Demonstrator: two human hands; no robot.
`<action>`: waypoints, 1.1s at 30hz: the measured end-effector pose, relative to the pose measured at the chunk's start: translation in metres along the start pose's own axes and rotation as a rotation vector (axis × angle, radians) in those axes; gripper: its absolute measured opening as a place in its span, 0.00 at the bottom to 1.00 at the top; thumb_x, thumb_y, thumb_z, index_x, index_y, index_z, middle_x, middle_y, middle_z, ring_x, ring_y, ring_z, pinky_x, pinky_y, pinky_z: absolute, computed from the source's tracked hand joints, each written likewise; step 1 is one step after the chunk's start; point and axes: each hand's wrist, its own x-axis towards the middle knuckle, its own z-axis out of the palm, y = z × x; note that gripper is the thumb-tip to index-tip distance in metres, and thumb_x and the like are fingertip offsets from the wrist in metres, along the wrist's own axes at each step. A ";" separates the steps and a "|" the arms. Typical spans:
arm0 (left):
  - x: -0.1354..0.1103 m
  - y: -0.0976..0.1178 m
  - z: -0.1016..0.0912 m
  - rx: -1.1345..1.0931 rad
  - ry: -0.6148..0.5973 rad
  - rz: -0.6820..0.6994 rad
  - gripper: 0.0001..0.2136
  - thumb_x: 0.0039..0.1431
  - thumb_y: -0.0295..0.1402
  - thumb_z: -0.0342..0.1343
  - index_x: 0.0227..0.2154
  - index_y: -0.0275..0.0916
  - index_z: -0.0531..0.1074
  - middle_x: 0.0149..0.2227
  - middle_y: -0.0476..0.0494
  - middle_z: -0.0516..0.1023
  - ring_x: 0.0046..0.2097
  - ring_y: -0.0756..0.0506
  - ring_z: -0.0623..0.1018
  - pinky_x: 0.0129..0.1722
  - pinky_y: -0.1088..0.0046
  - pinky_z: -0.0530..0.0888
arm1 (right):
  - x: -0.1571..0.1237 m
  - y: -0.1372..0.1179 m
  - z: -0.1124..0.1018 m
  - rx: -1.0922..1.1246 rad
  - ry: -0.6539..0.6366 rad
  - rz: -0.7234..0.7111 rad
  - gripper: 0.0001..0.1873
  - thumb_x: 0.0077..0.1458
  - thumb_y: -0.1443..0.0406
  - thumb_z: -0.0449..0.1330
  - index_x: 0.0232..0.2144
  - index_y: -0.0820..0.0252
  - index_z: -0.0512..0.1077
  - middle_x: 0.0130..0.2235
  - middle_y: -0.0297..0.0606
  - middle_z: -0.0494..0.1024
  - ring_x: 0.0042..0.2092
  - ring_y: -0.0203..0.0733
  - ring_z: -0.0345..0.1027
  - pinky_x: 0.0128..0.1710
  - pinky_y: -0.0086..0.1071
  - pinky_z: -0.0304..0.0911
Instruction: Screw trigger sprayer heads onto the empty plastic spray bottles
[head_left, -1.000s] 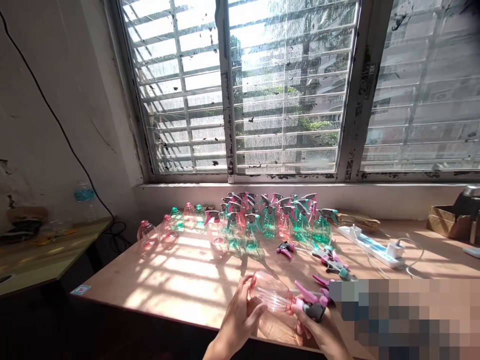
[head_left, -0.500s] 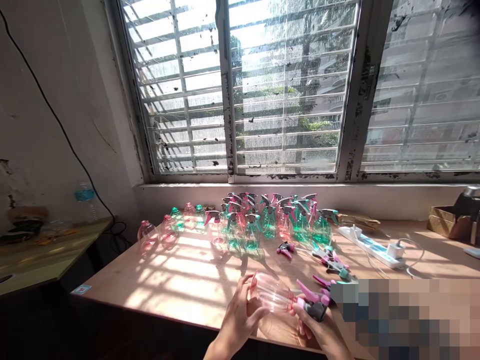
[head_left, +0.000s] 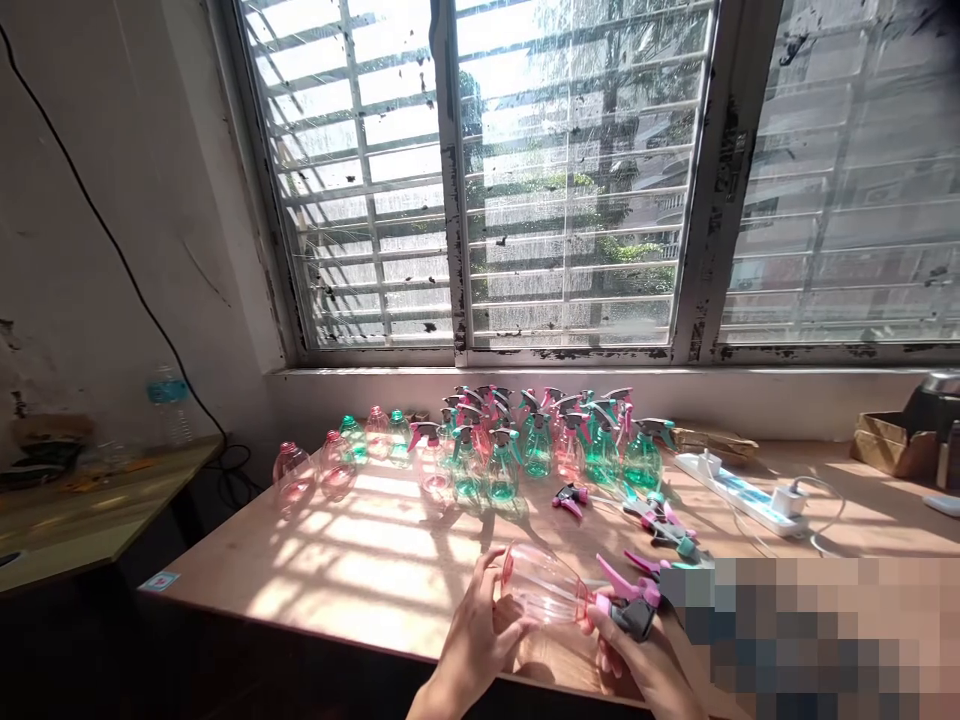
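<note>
A clear pink spray bottle lies on its side in the air at the table's front edge, its neck to the right. My left hand is wrapped round its base end, thumb below and fingers behind. My right hand grips a pink and black spray trigger head at the bottle's mouth. Whether the collar sits on the threads is hard to make out. Just beyond lie several loose pink and green trigger heads, with one more apart from them.
Several green and pink bottles with trigger heads stand below the window. Bottles without heads stand at the back left. A white power strip with plugs and a cardboard box are at the right. A blurred patch covers the lower right.
Hardly anything differs. Both hands keep hold of the bottle and trigger head in nearly the same place, with only slight shifts of the fingers.
</note>
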 end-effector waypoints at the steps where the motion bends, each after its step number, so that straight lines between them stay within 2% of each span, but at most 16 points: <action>1: 0.000 0.001 -0.001 -0.002 -0.009 0.005 0.26 0.55 0.34 0.67 0.56 0.45 0.70 0.69 0.37 0.61 0.60 0.32 0.75 0.57 0.54 0.77 | 0.000 0.001 0.000 -0.003 0.004 0.002 0.26 0.49 0.42 0.69 0.23 0.59 0.77 0.16 0.30 0.67 0.20 0.39 0.60 0.17 0.32 0.65; 7: -0.002 0.004 -0.006 -0.011 -0.037 0.029 0.21 0.62 0.38 0.62 0.57 0.43 0.70 0.69 0.34 0.60 0.62 0.30 0.73 0.56 0.55 0.77 | 0.001 0.006 -0.001 0.027 0.017 0.005 0.24 0.47 0.45 0.71 0.28 0.60 0.78 0.17 0.31 0.68 0.20 0.38 0.60 0.17 0.32 0.65; 10: -0.001 0.004 -0.006 -0.019 -0.042 0.033 0.16 0.65 0.36 0.58 0.54 0.43 0.71 0.69 0.34 0.61 0.61 0.31 0.73 0.56 0.55 0.76 | 0.001 0.005 -0.001 0.028 0.015 0.024 0.25 0.46 0.44 0.71 0.23 0.60 0.77 0.17 0.31 0.67 0.20 0.38 0.60 0.18 0.32 0.65; 12: 0.000 0.003 -0.005 -0.023 -0.045 0.031 0.15 0.63 0.34 0.59 0.52 0.44 0.71 0.69 0.35 0.60 0.60 0.32 0.75 0.56 0.55 0.76 | 0.000 0.004 -0.001 0.027 0.017 0.031 0.26 0.46 0.43 0.71 0.22 0.60 0.76 0.17 0.32 0.68 0.20 0.38 0.60 0.17 0.32 0.64; 15: 0.001 0.000 -0.002 -0.022 -0.035 0.019 0.20 0.58 0.28 0.61 0.53 0.46 0.69 0.69 0.37 0.60 0.58 0.33 0.76 0.57 0.51 0.75 | 0.000 0.002 -0.002 0.008 0.014 0.008 0.24 0.49 0.44 0.70 0.25 0.59 0.77 0.17 0.31 0.69 0.19 0.38 0.61 0.18 0.31 0.64; 18: 0.002 -0.001 -0.001 -0.019 -0.024 0.006 0.22 0.55 0.26 0.64 0.53 0.45 0.69 0.68 0.35 0.60 0.59 0.31 0.76 0.58 0.50 0.74 | 0.000 0.003 -0.003 -0.025 0.025 -0.032 0.23 0.50 0.45 0.70 0.27 0.59 0.78 0.17 0.31 0.70 0.20 0.38 0.63 0.19 0.30 0.63; 21: 0.001 0.001 -0.003 -0.028 -0.042 0.014 0.25 0.54 0.31 0.68 0.54 0.43 0.68 0.69 0.32 0.59 0.60 0.30 0.75 0.58 0.52 0.74 | 0.001 0.004 0.000 -0.030 0.052 -0.068 0.24 0.50 0.45 0.69 0.28 0.60 0.79 0.17 0.32 0.71 0.19 0.37 0.62 0.18 0.30 0.60; 24: -0.001 0.002 -0.006 -0.039 -0.058 0.030 0.21 0.62 0.37 0.63 0.56 0.43 0.68 0.69 0.32 0.58 0.63 0.31 0.72 0.59 0.54 0.74 | 0.000 0.002 0.003 -0.005 0.074 -0.061 0.25 0.49 0.44 0.69 0.28 0.61 0.78 0.16 0.33 0.71 0.17 0.36 0.59 0.15 0.30 0.58; 26: -0.001 0.001 -0.006 -0.046 -0.056 0.028 0.17 0.65 0.38 0.59 0.55 0.43 0.69 0.69 0.33 0.58 0.62 0.31 0.72 0.58 0.54 0.75 | -0.001 0.001 0.005 0.004 0.087 -0.058 0.24 0.48 0.44 0.70 0.29 0.61 0.78 0.15 0.32 0.71 0.16 0.37 0.59 0.14 0.30 0.58; 30: 0.001 -0.001 -0.003 -0.060 -0.036 0.021 0.21 0.59 0.30 0.62 0.55 0.47 0.68 0.69 0.37 0.58 0.61 0.30 0.74 0.55 0.51 0.77 | -0.001 0.001 0.003 0.000 0.128 -0.046 0.23 0.46 0.46 0.72 0.27 0.60 0.78 0.17 0.32 0.73 0.18 0.38 0.62 0.17 0.30 0.61; 33: 0.002 0.000 -0.001 -0.063 -0.018 0.018 0.23 0.55 0.25 0.62 0.53 0.48 0.69 0.68 0.38 0.60 0.61 0.31 0.73 0.57 0.49 0.75 | 0.000 0.004 0.000 -0.005 0.081 -0.021 0.23 0.48 0.46 0.71 0.24 0.60 0.78 0.17 0.32 0.71 0.19 0.38 0.62 0.18 0.31 0.61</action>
